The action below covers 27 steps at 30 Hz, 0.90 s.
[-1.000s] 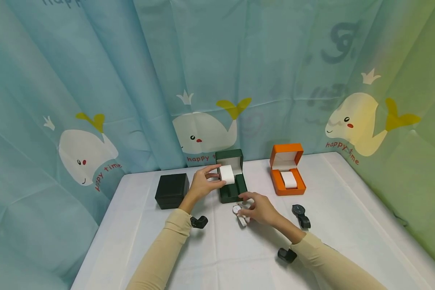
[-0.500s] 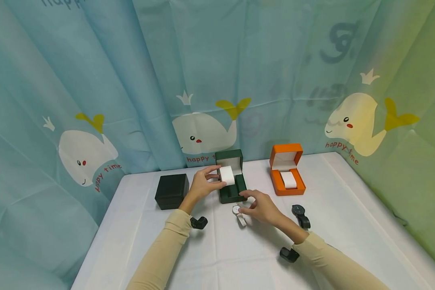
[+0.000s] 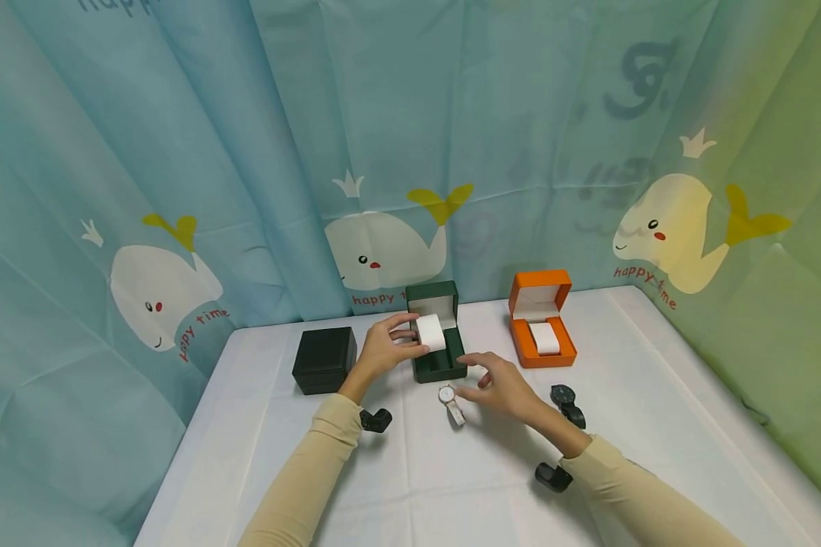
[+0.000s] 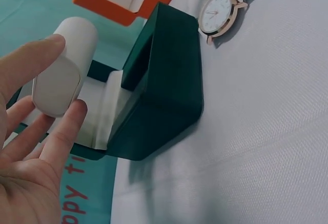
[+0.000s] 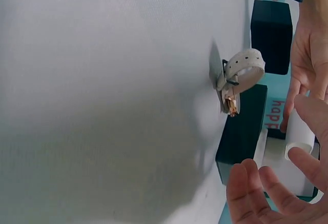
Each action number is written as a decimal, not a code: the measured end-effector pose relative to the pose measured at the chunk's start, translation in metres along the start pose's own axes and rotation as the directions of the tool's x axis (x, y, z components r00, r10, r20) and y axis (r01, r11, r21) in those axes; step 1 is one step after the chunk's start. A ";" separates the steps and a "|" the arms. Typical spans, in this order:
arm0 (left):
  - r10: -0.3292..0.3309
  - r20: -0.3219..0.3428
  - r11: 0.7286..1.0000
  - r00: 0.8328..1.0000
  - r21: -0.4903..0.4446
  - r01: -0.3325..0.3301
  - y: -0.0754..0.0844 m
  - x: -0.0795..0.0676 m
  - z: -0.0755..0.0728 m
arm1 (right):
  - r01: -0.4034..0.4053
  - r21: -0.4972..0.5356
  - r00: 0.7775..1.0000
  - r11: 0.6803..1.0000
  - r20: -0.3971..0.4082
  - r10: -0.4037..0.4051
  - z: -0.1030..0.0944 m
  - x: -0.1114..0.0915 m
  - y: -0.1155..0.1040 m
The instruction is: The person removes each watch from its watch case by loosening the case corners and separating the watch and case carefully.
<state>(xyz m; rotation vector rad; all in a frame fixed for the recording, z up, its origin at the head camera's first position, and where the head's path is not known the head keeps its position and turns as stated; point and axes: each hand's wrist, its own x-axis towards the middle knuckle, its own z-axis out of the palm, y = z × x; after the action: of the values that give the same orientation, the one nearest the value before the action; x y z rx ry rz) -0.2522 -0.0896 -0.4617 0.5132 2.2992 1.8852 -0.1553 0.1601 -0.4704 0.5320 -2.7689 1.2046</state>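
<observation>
My left hand (image 3: 381, 351) pinches a white watch cushion (image 3: 430, 333) between thumb and fingertips, above the open green watch box (image 3: 442, 376). In the left wrist view, the thumb presses on the cushion's side and fingertips support its other end. A wristwatch (image 3: 448, 396) with a round white dial and pale strap lies on the table just in front of that box. Beside the watch is my right hand (image 3: 505, 391), its fingers spread and holding nothing. Seen from the right wrist, the watch's strap (image 5: 246, 70) is looped.
A closed black box (image 3: 324, 361) sits left of the green one. To the right, an open orange watch box (image 3: 546, 363) has a white cushion inside. A black watch (image 3: 564, 399) lies in front of it. A whale-print curtain (image 3: 534, 137) hangs behind the white table (image 3: 451, 486).
My right hand has drawn back to the right from the pale-strapped watch, and its fingers have spread. The left hand and its cushion have shifted slightly to the right.
</observation>
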 end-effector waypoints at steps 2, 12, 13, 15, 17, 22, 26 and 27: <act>-0.007 0.009 1.000 1.000 -0.016 0.007 -0.001 0.001 0.000 | -0.002 -0.006 1.000 1.000 -0.007 0.002 -0.002 0.000 0.001; -0.010 0.032 1.000 0.999 -0.029 0.011 -0.002 0.003 0.003 | -0.003 -0.016 1.000 1.000 -0.016 0.003 -0.004 -0.001 0.007; -0.005 0.031 1.000 1.000 -0.016 0.006 -0.002 0.003 0.003 | -0.005 -0.019 1.000 1.000 -0.014 0.004 -0.005 -0.001 0.007; 0.009 0.028 1.000 1.000 0.024 -0.010 -0.003 0.004 0.003 | -0.006 -0.025 1.000 1.000 -0.012 0.006 -0.005 -0.001 0.008; 0.032 0.026 0.996 0.999 0.082 -0.034 -0.003 0.004 0.004 | -0.007 -0.033 1.000 0.999 -0.013 0.006 -0.006 0.000 0.009; 0.091 0.037 0.970 0.995 0.225 -0.097 -0.005 0.006 0.004 | -0.003 -0.043 1.000 0.999 -0.026 0.002 -0.008 0.000 0.010; 0.108 0.050 0.941 0.993 0.318 -0.118 -0.006 0.007 0.003 | 0.001 -0.046 0.999 0.999 -0.035 -0.003 -0.009 -0.001 0.011; 0.111 0.051 0.931 0.993 0.345 -0.122 -0.006 0.007 0.003 | 0.001 -0.047 0.999 0.999 -0.036 -0.003 -0.009 -0.001 0.012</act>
<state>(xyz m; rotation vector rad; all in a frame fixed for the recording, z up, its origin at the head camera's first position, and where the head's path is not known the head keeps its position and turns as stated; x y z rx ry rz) -0.2592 -0.0850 -0.4678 0.7273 2.6482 1.5006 -0.1590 0.1744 -0.4729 0.5035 -2.7583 1.1346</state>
